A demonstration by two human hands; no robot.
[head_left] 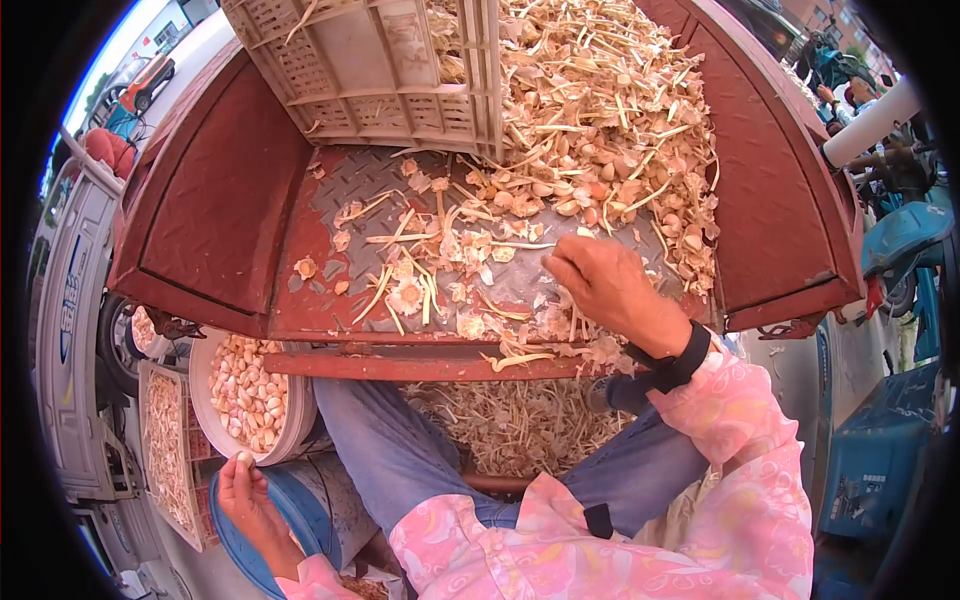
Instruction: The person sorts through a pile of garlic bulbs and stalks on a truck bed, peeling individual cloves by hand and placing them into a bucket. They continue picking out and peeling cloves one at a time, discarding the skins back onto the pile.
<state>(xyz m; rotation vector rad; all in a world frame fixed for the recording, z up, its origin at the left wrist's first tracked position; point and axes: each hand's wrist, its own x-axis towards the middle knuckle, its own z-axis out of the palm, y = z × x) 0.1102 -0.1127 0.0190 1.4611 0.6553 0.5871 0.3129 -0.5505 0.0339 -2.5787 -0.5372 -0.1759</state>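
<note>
Here, papery garlic husks (600,130) litter ridged metal (370,165).

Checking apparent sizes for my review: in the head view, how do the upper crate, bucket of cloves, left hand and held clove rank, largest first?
1. Upper crate
2. Bucket
3. Left hand
4. Held clove

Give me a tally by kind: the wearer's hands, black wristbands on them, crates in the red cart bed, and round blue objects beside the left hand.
Hands (left hand, right hand): 2
Black wristband: 1
Crate: 1
Round blue object: 1
Total: 5
</note>
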